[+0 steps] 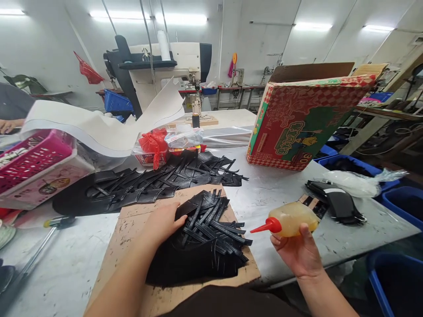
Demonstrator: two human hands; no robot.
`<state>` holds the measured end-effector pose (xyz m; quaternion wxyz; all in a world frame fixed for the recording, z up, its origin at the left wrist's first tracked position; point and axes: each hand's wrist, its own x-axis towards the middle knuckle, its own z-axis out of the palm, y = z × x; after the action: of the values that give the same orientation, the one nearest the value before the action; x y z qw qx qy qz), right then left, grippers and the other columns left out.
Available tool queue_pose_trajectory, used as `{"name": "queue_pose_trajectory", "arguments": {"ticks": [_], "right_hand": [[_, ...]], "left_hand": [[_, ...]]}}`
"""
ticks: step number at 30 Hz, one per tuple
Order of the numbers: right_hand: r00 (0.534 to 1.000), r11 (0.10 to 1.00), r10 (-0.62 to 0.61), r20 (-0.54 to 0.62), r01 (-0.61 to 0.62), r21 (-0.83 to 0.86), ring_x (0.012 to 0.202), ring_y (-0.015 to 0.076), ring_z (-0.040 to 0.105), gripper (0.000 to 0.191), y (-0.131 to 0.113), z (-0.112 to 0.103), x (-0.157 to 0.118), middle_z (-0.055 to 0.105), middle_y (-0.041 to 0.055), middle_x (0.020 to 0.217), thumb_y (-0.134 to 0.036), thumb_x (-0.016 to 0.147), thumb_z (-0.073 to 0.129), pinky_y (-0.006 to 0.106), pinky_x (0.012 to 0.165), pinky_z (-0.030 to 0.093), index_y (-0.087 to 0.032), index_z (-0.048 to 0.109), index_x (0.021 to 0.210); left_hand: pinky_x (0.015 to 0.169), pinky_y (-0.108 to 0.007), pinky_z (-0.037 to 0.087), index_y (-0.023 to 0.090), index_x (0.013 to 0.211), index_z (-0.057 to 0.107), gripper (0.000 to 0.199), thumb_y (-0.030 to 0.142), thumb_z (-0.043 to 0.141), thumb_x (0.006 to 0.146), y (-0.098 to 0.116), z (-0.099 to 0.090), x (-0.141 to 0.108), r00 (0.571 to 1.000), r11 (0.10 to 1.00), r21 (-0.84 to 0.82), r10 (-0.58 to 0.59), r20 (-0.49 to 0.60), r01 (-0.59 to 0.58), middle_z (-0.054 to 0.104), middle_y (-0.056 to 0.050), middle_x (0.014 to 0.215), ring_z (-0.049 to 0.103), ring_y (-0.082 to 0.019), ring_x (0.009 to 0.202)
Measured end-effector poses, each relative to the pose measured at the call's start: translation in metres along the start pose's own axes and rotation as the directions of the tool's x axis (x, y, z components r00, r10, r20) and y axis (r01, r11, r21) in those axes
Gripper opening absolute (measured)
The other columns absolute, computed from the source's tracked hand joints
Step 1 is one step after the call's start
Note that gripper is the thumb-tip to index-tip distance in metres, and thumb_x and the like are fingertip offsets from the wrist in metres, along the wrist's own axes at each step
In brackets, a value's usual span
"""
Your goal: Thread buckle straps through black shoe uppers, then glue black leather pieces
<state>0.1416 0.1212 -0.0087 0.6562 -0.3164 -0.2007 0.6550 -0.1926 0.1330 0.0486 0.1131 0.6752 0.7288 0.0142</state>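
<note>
My right hand (302, 255) holds a squeeze bottle (292, 219) of yellowish liquid, its red pointed nozzle aimed left. The bottle lies tilted nearly level, above the table. Under my left hand (167, 222) is a black woven leather piece (211, 224) with crossed strips, which looks like a shoe upper. My left thumb rests on its edge; the other fingers are partly hidden behind a dark flap. The piece lies on a brown cardboard sheet (109, 259). Behind it, more black woven pieces (165, 178) lie overlapped in a row.
A large red and green carton (304, 123) stands at the back right. Black finished pieces (339, 202) and a clear plastic bag (353, 182) lie right. A hammer (42, 242) and pink basket (39, 154) are left. A sewing machine (172, 61) stands behind; blue bins (399, 281) line the right.
</note>
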Motion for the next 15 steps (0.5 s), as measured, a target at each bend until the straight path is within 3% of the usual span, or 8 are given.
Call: {"name": "queue_pose_trajectory", "arguments": {"ticks": [5, 9, 15], "right_hand": [[0.999, 0.999, 0.049, 0.008, -0.049, 0.01, 0.061, 0.0162, 0.059, 0.047, -0.003, 0.006, 0.0, 0.067, 0.002, 0.089, -0.048, 0.056, 0.081, 0.023, 0.039, 0.046, -0.031, 0.064, 0.096], [0.998, 0.998, 0.056, -0.018, -0.055, 0.034, 0.055, 0.014, 0.057, 0.049, 0.0, 0.006, 0.0, 0.067, 0.0014, 0.084, -0.049, 0.054, 0.081, 0.022, 0.038, 0.045, -0.029, 0.065, 0.096], [0.998, 0.996, 0.048, -0.045, -0.045, 0.072, 0.056, 0.0135, 0.057, 0.051, 0.003, 0.003, 0.0, 0.068, 0.0018, 0.089, -0.048, 0.056, 0.081, 0.021, 0.038, 0.046, -0.028, 0.064, 0.1]], "left_hand": [[0.08, -0.04, 0.043, 0.014, 0.105, 0.058, 0.033, 0.031, 0.037, 0.085, 0.007, 0.0, -0.003, 0.999, 0.996, 0.076, 0.035, 0.008, -0.035, 0.066, -0.016, 0.096, 0.06, -0.032, 0.094], [0.072, -0.037, 0.044, 0.016, 0.102, 0.058, 0.032, 0.025, 0.033, 0.085, 0.012, 0.001, -0.003, 0.999, 0.996, 0.079, 0.03, 0.016, -0.031, 0.067, -0.013, 0.087, 0.062, -0.029, 0.083], [0.082, -0.034, 0.042, 0.021, 0.103, 0.059, 0.027, 0.025, 0.039, 0.084, 0.013, -0.002, -0.007, 0.998, 0.998, 0.041, 0.056, -0.031, -0.055, 0.066, -0.007, 0.094, 0.06, -0.025, 0.092]]}}
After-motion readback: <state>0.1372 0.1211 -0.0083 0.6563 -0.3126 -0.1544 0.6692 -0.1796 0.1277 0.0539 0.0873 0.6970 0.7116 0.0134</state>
